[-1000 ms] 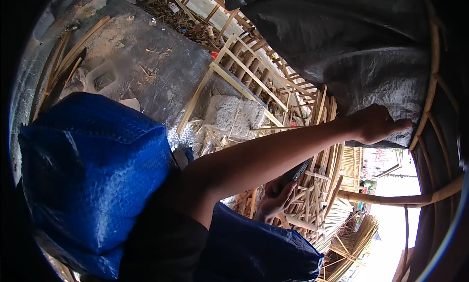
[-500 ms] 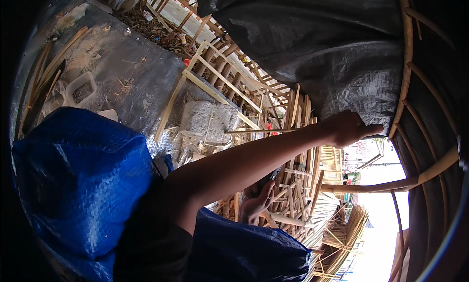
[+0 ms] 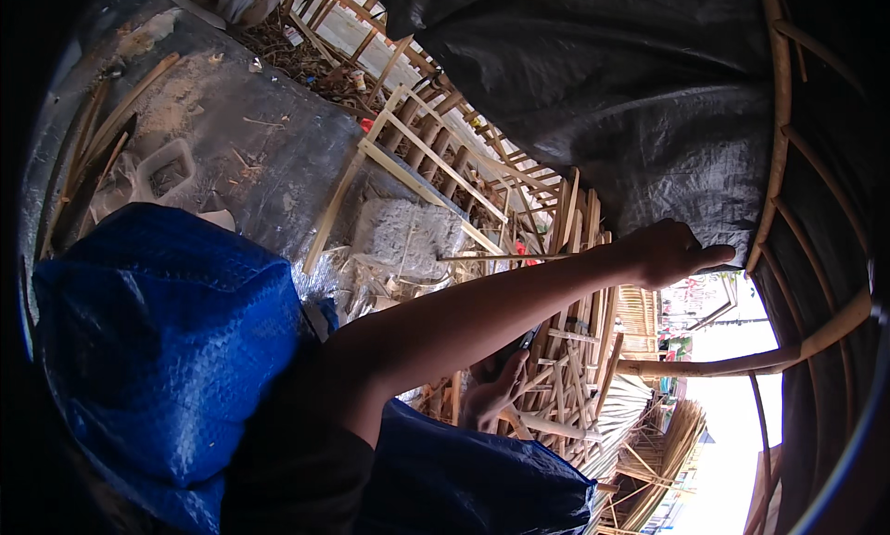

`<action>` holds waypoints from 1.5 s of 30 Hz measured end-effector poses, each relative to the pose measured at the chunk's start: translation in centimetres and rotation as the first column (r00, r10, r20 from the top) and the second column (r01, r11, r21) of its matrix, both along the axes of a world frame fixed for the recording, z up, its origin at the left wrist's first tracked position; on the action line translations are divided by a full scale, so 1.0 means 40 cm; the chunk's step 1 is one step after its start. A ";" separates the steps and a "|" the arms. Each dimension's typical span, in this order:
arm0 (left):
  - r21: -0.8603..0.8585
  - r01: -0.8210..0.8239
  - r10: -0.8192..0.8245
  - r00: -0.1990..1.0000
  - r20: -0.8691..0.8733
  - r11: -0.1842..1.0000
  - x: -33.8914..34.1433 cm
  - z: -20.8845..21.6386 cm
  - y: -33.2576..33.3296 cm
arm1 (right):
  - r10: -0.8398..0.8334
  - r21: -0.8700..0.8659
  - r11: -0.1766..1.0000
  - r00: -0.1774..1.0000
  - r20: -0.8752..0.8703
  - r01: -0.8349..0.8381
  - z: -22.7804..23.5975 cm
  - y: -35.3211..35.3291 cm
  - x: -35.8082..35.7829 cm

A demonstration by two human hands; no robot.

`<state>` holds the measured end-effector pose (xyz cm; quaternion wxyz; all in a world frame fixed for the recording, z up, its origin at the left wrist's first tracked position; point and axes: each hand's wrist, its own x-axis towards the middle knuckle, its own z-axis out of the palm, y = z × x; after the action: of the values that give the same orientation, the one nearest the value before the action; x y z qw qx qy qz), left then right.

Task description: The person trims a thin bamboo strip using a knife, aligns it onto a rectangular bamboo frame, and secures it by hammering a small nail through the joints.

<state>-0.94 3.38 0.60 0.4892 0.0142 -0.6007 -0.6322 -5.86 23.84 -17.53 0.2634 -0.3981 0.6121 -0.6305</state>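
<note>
My left arm reaches across the middle toward the upper right. At its end my left hand (image 3: pixel 666 254) is closed into a fist, thumb stretched out to the right beside the black sheet. A thin bamboo strip (image 3: pixel 505 257) runs toward that fist and vanishes behind the forearm; whether the fist grips it is hidden. Lower, partly behind the forearm, my right hand (image 3: pixel 496 391) is curled round a dark knife-like tool (image 3: pixel 527 338), of which little shows. Blue plastic sheeting (image 3: pixel 167 350) lies in front of me on the left, with a darker blue part (image 3: pixel 464 470) below my right hand.
A rough grey block (image 3: pixel 408 238) sits near a pale wooden frame (image 3: pixel 408 173). Split bamboo pieces (image 3: pixel 570 368) are heaped behind my right hand. A clear plastic container (image 3: pixel 167 169) lies on the dark ground sheet (image 3: pixel 269 155). Black sheeting (image 3: pixel 593 71) and bamboo poles (image 3: pixel 774 146) border the right.
The whole scene has shifted slightly right and down in the view. Both hands keep nearly the same pose and place relative to the things around them.
</note>
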 end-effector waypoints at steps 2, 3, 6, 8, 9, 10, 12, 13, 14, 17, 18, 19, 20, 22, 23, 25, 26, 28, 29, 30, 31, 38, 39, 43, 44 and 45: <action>-0.004 -0.012 0.012 1.000 -0.001 1.000 -0.001 -0.001 -0.001 | -0.015 0.004 1.000 1.000 -0.002 0.015 0.005 -0.003 0.009; -0.010 -0.037 0.036 0.999 -0.013 0.999 -0.002 -0.002 -0.001 | -0.030 0.009 1.000 1.000 -0.005 0.030 0.007 -0.004 0.012; -0.018 -0.088 0.088 0.996 -0.022 0.996 -0.004 0.000 -0.001 | -0.024 0.007 1.000 1.000 0.014 0.024 0.006 -0.005 0.011; -0.022 -0.114 0.114 0.993 -0.019 0.993 -0.005 0.001 -0.002 | -0.011 0.006 1.000 1.000 0.015 0.011 0.002 -0.004 0.003; -0.029 -0.134 0.133 0.991 -0.014 0.991 -0.005 0.001 -0.004 | 0.000 0.005 1.000 1.000 0.015 0.000 0.000 -0.003 0.001; -0.035 -0.152 0.152 0.988 -0.009 0.988 -0.008 0.001 -0.006 | -0.001 0.005 1.000 1.000 0.016 0.001 0.001 -0.003 0.004; -0.041 -0.156 0.157 0.987 0.021 0.987 -0.014 0.001 -0.013 | -0.024 0.009 1.000 1.000 0.007 0.024 0.005 -0.006 0.011; -0.049 -0.156 0.159 0.986 0.050 0.986 -0.013 0.003 -0.014 | -0.029 0.008 1.000 1.000 0.008 0.029 0.005 -0.007 0.013; -0.051 -0.151 0.153 0.987 0.051 0.987 -0.012 0.003 -0.014 | -0.035 0.002 0.999 0.999 0.031 0.035 0.006 -0.009 0.014; -0.051 -0.144 0.147 0.988 0.055 0.988 -0.004 0.002 -0.013 | -0.039 0.002 0.999 0.998 0.041 0.039 0.008 -0.012 0.019; -0.045 -0.149 0.151 0.987 0.049 0.988 -0.001 0.002 -0.011 | -0.032 0.012 0.999 0.999 0.029 0.031 0.008 -0.011 0.019; -0.039 -0.156 0.158 0.987 0.044 0.987 0.002 0.001 -0.011 | -0.037 0.011 0.999 0.999 0.029 0.036 0.007 -0.010 0.016; -0.038 -0.155 0.156 0.987 0.045 0.987 0.006 0.003 -0.012 | -0.029 0.014 0.999 1.000 0.006 0.029 0.004 -0.009 0.011; -0.043 -0.146 0.148 0.987 0.055 0.988 0.007 0.004 -0.013 | -0.022 0.016 1.000 1.000 -0.014 0.022 0.003 -0.007 0.010; -0.047 -0.142 0.145 0.987 0.066 0.989 0.006 0.003 -0.014 | -0.029 0.022 0.999 0.999 -0.015 0.029 0.006 -0.008 0.014; -0.056 -0.154 0.157 0.986 0.060 0.987 0.006 0.001 -0.015 | -0.038 0.028 0.999 0.999 -0.014 0.039 0.006 -0.007 0.013; -0.064 -0.166 0.170 0.984 0.052 0.984 0.005 0.002 -0.015 | -0.028 0.028 0.999 0.999 -0.016 0.029 0.005 -0.006 0.009; -0.056 -0.187 0.190 0.980 0.054 0.981 0.002 0.002 -0.011 | -0.019 0.027 0.999 1.000 -0.016 0.020 0.003 -0.005 0.007; -0.048 -0.210 0.213 0.976 0.055 0.976 0.000 0.002 -0.009 | -0.023 0.024 0.999 1.000 -0.006 0.023 0.003 -0.006 0.008; -0.048 -0.208 0.211 0.976 0.057 0.977 -0.002 0.001 -0.009 | -0.026 0.020 0.999 1.000 0.004 0.025 0.002 -0.006 0.009; -0.044 -0.227 0.229 0.972 0.051 0.973 -0.003 0.002 -0.008 | -0.026 0.020 0.999 1.000 0.006 0.025 0.001 -0.006 0.008; -0.040 -0.227 0.230 0.971 0.066 0.973 -0.001 0.003 -0.007 | -0.041 0.013 0.999 0.997 0.067 0.040 0.007 -0.006 0.016; -0.040 -0.229 0.231 0.971 0.067 0.973 0.001 0.003 -0.007 | -0.043 0.019 0.999 0.997 0.061 0.042 0.008 -0.006 0.018; -0.043 -0.225 0.228 0.970 0.080 0.973 0.001 0.003 -0.006 | -0.053 0.022 0.998 0.997 0.060 0.051 0.008 -0.007 0.018; -0.043 -0.211 0.214 0.973 0.089 0.976 0.002 0.004 -0.005 | -0.050 0.020 0.999 0.997 0.065 0.049 0.007 -0.007 0.016; -0.043 -0.210 0.213 0.973 0.089 0.977 0.003 0.005 -0.004 | -0.048 0.017 0.999 0.996 0.071 0.047 0.007 -0.006 0.013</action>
<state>-0.84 3.21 0.79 0.5254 0.0996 -0.6282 -0.5652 -5.33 23.59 -17.25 0.2729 -0.3586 0.6166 -0.6455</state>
